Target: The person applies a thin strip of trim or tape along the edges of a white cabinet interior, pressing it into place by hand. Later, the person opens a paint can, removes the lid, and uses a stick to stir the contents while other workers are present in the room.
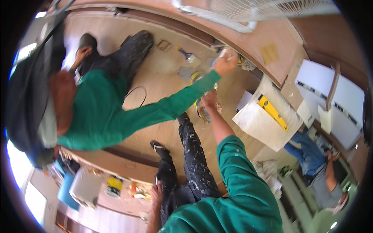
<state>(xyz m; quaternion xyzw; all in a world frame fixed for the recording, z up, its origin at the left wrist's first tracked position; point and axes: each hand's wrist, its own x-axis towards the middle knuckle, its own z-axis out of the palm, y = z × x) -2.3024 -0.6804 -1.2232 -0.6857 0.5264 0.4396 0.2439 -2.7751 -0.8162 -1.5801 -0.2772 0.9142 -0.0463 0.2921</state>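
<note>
My right hand reaches forward in a green sleeve, its fingers closed. What they hold is hidden and blurred. Just below it, an open tin with a messy brownish rim stands on the floor. My left hand rests beside my dark, paint-spattered trousers. Its fingers are curled, with a small pale tip showing at them that I cannot identify. A co-worker in green sits at the left. That person's outstretched hand, smeared by motion, is just beyond my right hand, near the wall base.
A putty knife lies on the wooden floor near another tin. A yellow spirit level rests on a cream sheet at the right. Another person sits far right. A yellow-labelled bucket stands lower left.
</note>
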